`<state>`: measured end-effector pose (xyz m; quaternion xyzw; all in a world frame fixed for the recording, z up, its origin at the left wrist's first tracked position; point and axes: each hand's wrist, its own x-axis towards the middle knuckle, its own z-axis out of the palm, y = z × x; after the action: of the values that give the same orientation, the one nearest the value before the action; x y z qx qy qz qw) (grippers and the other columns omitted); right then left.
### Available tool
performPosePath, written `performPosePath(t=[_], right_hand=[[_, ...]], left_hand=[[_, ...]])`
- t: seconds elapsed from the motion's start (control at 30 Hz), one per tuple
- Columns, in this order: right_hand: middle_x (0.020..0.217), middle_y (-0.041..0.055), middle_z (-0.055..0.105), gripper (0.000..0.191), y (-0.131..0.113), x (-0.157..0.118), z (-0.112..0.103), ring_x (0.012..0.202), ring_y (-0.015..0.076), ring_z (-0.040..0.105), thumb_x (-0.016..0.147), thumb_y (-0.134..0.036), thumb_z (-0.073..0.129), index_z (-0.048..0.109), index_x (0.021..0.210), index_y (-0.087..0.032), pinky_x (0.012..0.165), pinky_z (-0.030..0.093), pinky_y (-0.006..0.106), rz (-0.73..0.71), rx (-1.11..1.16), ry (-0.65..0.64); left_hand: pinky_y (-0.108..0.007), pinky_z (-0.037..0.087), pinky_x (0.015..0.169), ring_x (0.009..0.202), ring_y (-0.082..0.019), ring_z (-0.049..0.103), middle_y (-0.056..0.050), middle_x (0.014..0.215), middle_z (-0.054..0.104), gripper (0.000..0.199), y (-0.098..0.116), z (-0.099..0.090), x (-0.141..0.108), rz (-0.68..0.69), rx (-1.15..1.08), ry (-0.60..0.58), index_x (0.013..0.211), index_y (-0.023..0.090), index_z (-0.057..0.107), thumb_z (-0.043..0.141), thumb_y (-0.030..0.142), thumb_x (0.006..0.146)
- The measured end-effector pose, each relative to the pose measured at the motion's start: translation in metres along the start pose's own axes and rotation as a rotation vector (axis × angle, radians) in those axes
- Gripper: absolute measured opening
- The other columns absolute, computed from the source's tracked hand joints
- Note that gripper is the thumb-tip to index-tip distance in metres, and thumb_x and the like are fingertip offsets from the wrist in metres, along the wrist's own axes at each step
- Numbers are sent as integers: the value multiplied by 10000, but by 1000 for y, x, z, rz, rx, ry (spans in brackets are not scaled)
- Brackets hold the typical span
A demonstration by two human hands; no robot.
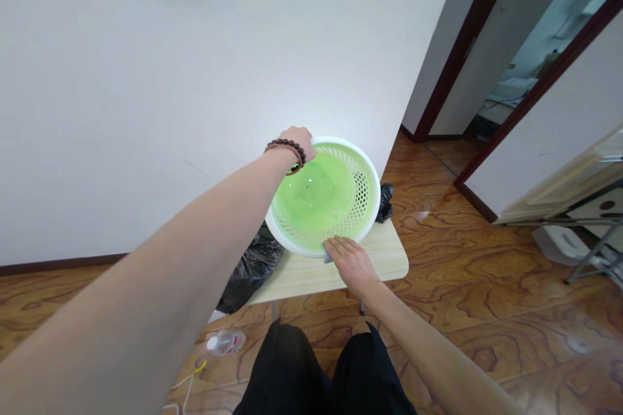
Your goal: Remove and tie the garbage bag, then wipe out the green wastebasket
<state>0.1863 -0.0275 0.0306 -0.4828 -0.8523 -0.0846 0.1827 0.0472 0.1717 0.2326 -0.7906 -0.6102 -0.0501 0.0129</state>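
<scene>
A round green plastic colander [316, 191] with a white rim and perforated sides is above a small pale wooden table [384, 253]. At its far left rim, my left hand [299, 138] grips the edge, with a beaded bracelet at the wrist. My right hand [351, 262] is closed at the near rim, fingers over the edge, pressing a small grey cloth [328, 255] against it. Most of the cloth is hidden under the fingers. Shiny spots, like wet marks, show inside the colander.
A black plastic bag [256, 266] sits at the table's left, another black bag [385, 202] at its right. The white wall [195, 78] rises behind. On the floor lie a clear plastic bottle [226, 342] and a white cable [187, 389]. A doorway opens at right.
</scene>
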Motion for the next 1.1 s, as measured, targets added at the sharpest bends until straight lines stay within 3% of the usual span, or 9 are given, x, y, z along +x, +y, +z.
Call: performPosePath(t=[0.1, 0.27, 0.37, 0.47, 0.6, 0.93, 1.1], right_hand=[[1247, 143, 584, 393, -1, 1, -5, 1204, 210, 489, 874, -120, 493, 512, 1266, -108, 1041, 373, 378, 11, 36, -31], [1349, 175, 488, 619, -8, 0, -17, 1287, 240, 392, 880, -456, 500, 415, 1354, -67, 1087, 306, 405, 8, 141, -66], [1329, 153, 515, 469, -7, -2, -12, 1269, 208, 419, 933, -322, 425, 444, 1340, -89, 1076, 321, 384, 29, 101, -60], [1324, 152, 521, 440, 1, -4, -4, 1263, 209, 429, 919, -242, 461, 455, 1333, -94, 1069, 335, 384, 30, 29, -45], [1309, 144, 536, 418, 9, -6, 1, 1251, 217, 446, 916, -244, 480, 483, 1312, -110, 1063, 347, 392, 20, -7, -40], [1292, 143, 552, 379, 4, -8, 5, 1239, 216, 459, 927, -181, 428, 513, 1284, -86, 1072, 339, 383, 9, -31, -27], [1305, 165, 535, 386, 8, -9, 2, 1261, 239, 434, 926, -201, 435, 517, 1278, -64, 1079, 321, 404, 90, -46, -14]], left_hand=[[-317, 502, 723, 821, -233, 622, -112, 921, 665, 451, -3, 2, 1, -5, -51, 16, 1068, 211, 665, 541, 476, 725], [-345, 482, 798, 885, -243, 611, -103, 942, 660, 479, -8, 4, -5, 17, -54, 70, 1066, 228, 664, 506, 549, 748], [-335, 483, 786, 854, -229, 610, -94, 909, 660, 428, -8, 4, -10, 21, -52, 63, 1059, 231, 667, 504, 497, 765], [-318, 492, 732, 807, -217, 609, -93, 893, 656, 399, -5, 3, -13, 24, -64, 60, 1072, 231, 661, 502, 445, 774], [-311, 492, 687, 769, -213, 612, -84, 869, 645, 363, -2, 2, -15, 31, -34, 86, 1042, 229, 660, 486, 412, 782], [-327, 464, 788, 869, -236, 610, -95, 921, 654, 386, -6, 0, -27, 62, 28, 107, 1071, 226, 636, 446, 417, 795], [-334, 475, 737, 835, -240, 616, -101, 927, 654, 368, -2, 1, -26, 54, 19, 110, 1061, 219, 639, 449, 388, 794]])
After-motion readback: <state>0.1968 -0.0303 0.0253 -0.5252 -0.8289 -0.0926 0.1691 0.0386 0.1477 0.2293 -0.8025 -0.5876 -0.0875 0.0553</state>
